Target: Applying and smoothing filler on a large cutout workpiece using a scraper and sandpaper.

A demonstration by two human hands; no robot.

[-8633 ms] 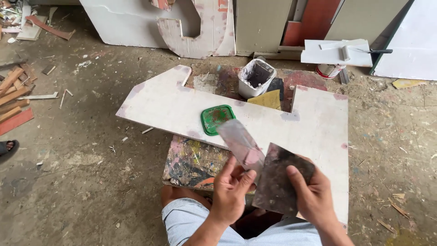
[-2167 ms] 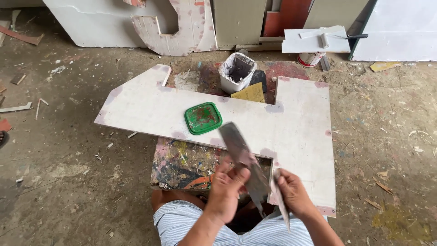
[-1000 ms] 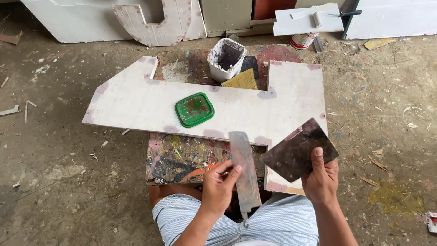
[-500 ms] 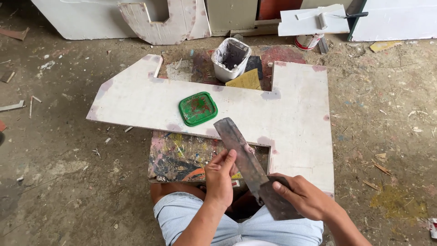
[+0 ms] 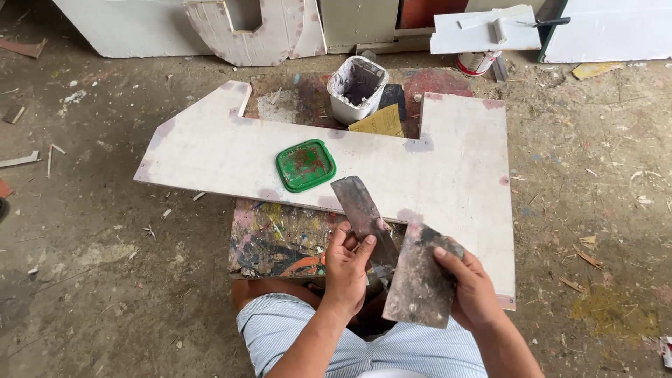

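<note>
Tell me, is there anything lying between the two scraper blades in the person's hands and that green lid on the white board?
Nothing visible does. The left hand holds a narrow scraper whose tip reaches over the white board just right of the green lid. The right hand holds a wider blade. Only bare board lies between.

Lower end of narrow scraper blade [image 5: 364,217] hidden behind left hand [image 5: 348,269] and wide scraper plate [image 5: 420,276]; handle not visible. Right hand [image 5: 470,290] covers the plate's right edge. White cut board [image 5: 448,168] hides most of the paint-smeared stool top [image 5: 280,241]. Contents of white tub [image 5: 357,87] too dark to tell. Person's lap cut off at bottom edge.
</note>
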